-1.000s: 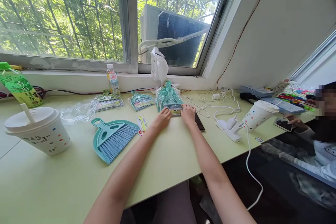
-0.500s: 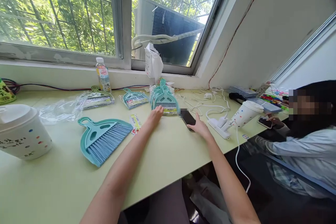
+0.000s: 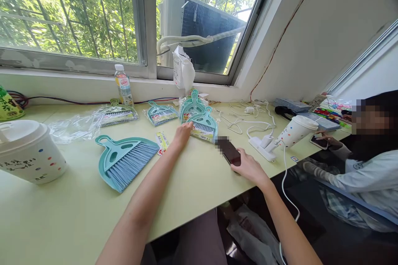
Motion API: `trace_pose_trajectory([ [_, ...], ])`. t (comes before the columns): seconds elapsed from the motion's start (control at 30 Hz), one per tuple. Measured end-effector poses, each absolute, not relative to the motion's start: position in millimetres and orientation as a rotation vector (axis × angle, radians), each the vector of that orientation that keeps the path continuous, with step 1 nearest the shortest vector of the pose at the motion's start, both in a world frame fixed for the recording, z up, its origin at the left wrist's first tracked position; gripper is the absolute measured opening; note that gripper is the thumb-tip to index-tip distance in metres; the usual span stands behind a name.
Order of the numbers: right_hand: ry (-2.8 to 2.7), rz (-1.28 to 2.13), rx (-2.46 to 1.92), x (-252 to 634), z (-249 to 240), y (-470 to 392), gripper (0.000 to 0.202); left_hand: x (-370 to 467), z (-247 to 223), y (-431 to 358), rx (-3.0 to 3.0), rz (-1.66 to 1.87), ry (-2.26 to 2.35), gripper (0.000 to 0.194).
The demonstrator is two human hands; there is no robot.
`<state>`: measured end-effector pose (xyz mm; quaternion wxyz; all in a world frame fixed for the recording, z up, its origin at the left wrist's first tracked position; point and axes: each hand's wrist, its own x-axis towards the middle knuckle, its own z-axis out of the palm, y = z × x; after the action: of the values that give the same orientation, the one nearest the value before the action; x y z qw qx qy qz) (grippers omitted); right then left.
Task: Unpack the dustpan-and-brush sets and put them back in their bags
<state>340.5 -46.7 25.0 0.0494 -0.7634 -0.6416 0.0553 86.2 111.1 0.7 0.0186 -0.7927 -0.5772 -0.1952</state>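
My left hand grips the lower left edge of a wrapped teal dustpan and brush set, which lies tilted in front of a stack of similar wrapped sets. My right hand is closed around the near end of a dark smartphone at table level. An unwrapped teal dustpan with a blue-bristled brush lies left of my left forearm. Beside it is a printed label card. Farther back are another wrapped set and a greenish one.
A large white paper cup stands at the left, near crumpled clear plastic. Against the wall is a drink bottle. On the right are a power strip, white cables and another paper cup. A person sits there holding a phone.
The front wrapped dustpan set has slid right and toward me, off the stack, with my left hand on it. My right hand has brought the smartphone closer and slightly right.
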Motion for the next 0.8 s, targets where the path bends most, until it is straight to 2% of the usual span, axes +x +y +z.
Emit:
trace_pose_trajectory([
  [0.47, -1.906, 0.187, -2.236, 341, 16, -90, 0.052, 103, -3, 112, -2.398, -0.514, -1.776, 0.031],
  [0.63, -2.012, 0.302, -2.094, 299, 22, -95, 0.058, 105, -5, 111, -2.446, -0.53, -1.727, 0.03],
  [0.7, -2.053, 0.356, -2.072, 284, 24, -82, 0.064, 104, -6, 111, -2.46, -0.55, -1.71, 0.029],
  [0.8, -2.075, 0.315, -2.053, 270, 25, -55, 0.062, 100, -9, 112, -2.451, -0.603, -1.722, 0.026],
])
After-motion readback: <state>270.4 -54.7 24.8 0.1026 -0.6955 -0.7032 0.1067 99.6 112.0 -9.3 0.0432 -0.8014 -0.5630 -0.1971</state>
